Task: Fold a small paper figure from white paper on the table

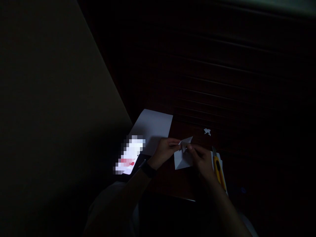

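A partly folded piece of white paper (182,160) is held between my two hands above the dark table. My left hand (166,149), with a dark band on its wrist, pinches the paper's upper left edge. From the other side, my right hand (201,160) grips a raised flap with thumb and fingers. The flap stands up to a point at the top, while the lower part spreads out flat below the fingers. Dim light hides the finer creases.
On the dark wooden table (170,187), a white sheet (155,123) lies at the back left. A lit phone (129,158), its screen blurred, is nearer me. A yellow utility knife (218,169) rests on papers at the right. White scraps (207,132) lie behind.
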{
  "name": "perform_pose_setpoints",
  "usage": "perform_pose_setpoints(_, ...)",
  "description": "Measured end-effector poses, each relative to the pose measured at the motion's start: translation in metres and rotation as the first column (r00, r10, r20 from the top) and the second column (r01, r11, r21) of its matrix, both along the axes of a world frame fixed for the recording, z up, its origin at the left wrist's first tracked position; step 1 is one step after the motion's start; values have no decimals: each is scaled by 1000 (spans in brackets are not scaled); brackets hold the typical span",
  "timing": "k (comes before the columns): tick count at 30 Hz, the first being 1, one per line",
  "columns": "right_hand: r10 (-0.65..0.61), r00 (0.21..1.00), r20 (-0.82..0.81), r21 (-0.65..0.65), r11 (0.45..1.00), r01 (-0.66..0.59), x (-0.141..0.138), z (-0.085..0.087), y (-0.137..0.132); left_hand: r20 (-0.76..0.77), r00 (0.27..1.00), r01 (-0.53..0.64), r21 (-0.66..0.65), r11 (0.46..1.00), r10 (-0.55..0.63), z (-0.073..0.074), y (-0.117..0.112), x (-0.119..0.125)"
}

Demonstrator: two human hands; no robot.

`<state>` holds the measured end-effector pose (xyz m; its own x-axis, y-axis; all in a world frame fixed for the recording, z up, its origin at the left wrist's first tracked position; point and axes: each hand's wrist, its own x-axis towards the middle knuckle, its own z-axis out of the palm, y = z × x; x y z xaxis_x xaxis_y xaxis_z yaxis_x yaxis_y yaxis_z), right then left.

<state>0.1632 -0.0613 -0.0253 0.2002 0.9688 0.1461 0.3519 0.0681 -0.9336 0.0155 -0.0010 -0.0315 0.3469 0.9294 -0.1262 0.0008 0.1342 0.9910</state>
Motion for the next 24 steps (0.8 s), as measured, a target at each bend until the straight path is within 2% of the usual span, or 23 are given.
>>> perform_pose_setpoints(3, 95, 989, 112, 76, 992, -104, 0, 5, -1, -13, 1000, 5, 14, 1000, -4, 4, 0, 1)
perform_pose_setpoints(6, 121, 963, 241, 120, 981, -153, 2, 6, -1, -1, 999, 52, -9, 999, -52, 7, 0, 0)
perform_pose_setpoints(12, 42, 923, 384, 124, 988, -96, 3, -2, 1, 147, 957, 258, -39, 965, -250, 16, -5, -2)
perform_pose_setpoints(15, 15, 911, 411, 122, 990, -72, 3, -4, 2, 167, 944, 286, 22, 958, -286, 14, -7, -1)
perform_pose_setpoints(19, 18, 928, 373, 99, 993, -60, 2, -2, 1, 88, 970, 218, 115, 969, -229, 2, -3, 2)
perform_pose_setpoints(22, 40, 971, 238, 88, 994, -63, 2, 0, 1, 21, 990, 136, 163, 977, -141, -2, 0, 3)
perform_pose_setpoints(24, -3, 994, 107, 89, 996, -7, 4, 0, 1, 0, 998, 70, 142, 987, -71, -1, 1, 1)
